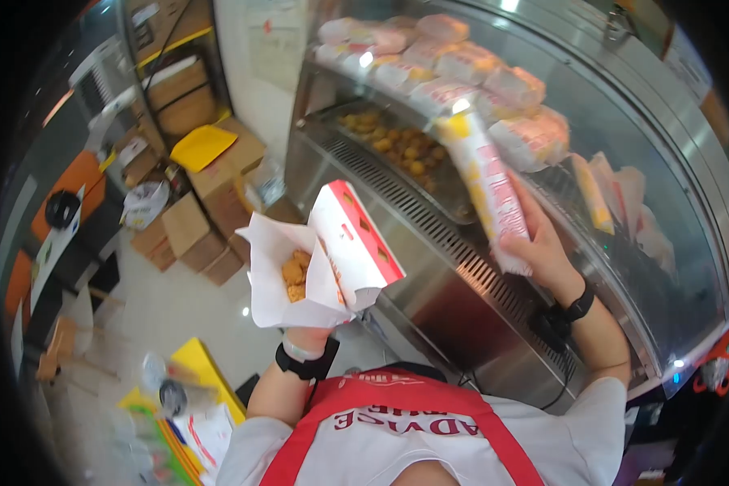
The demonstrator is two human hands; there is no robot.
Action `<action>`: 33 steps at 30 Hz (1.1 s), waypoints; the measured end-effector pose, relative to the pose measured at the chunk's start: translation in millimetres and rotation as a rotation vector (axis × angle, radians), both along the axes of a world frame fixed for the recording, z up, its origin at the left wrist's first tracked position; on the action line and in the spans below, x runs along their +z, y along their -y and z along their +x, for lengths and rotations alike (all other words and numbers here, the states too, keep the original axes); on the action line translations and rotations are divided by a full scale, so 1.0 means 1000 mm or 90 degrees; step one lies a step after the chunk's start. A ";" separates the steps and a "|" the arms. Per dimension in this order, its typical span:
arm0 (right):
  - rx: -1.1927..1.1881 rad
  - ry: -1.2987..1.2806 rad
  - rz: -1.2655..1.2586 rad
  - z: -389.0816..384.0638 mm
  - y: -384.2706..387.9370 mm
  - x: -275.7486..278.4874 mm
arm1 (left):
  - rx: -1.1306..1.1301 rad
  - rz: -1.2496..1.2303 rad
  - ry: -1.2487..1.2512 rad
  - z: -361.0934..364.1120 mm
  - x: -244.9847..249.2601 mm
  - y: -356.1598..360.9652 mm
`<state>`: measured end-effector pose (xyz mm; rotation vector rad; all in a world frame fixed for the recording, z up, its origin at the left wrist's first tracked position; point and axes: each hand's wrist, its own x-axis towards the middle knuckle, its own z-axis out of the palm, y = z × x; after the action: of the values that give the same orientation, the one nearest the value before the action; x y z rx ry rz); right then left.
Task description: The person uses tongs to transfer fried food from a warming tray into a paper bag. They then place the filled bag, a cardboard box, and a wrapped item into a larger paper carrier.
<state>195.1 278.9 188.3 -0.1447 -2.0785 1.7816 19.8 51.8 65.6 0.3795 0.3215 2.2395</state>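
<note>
My left hand (309,337) is under an open red and white box (356,243) and holds it up, its fingers mostly hidden by the box. White paper lines the box, and brown fried pieces (296,277) lie inside. In my right hand (539,243) is a long wrapped item (488,186) in white, yellow and pink paper, gripped near its lower end and tilted. That item is in front of the display case (478,259), whose upper shelf carries several similar wrapped items (462,69). Below them is a tray of round golden pieces (397,146).
Cardboard boxes (190,231) and a yellow sheet (203,147) are stacked at the left. Cups and bottles (174,397) stand near a yellow surface at lower left. Chairs (61,344) are at far left. Red-handled scissors (714,364) show at the right edge.
</note>
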 end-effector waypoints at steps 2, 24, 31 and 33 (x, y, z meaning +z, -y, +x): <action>0.023 -0.025 -0.013 -0.007 0.009 -0.015 | 0.107 -0.008 -0.068 0.015 -0.002 0.018; 1.079 0.280 0.035 -0.032 0.330 -0.018 | 0.714 -0.013 -0.103 0.429 0.078 0.253; 1.501 0.055 0.414 0.055 0.503 0.016 | 1.408 -0.010 0.079 0.566 0.050 0.286; 1.576 -0.101 0.535 0.085 0.544 0.021 | 1.449 0.001 0.059 0.589 0.031 0.301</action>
<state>280.5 -265.1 208.9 3.5704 -1.9842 0.5546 608.9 -249.2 96.3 -0.4951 1.0153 4.3624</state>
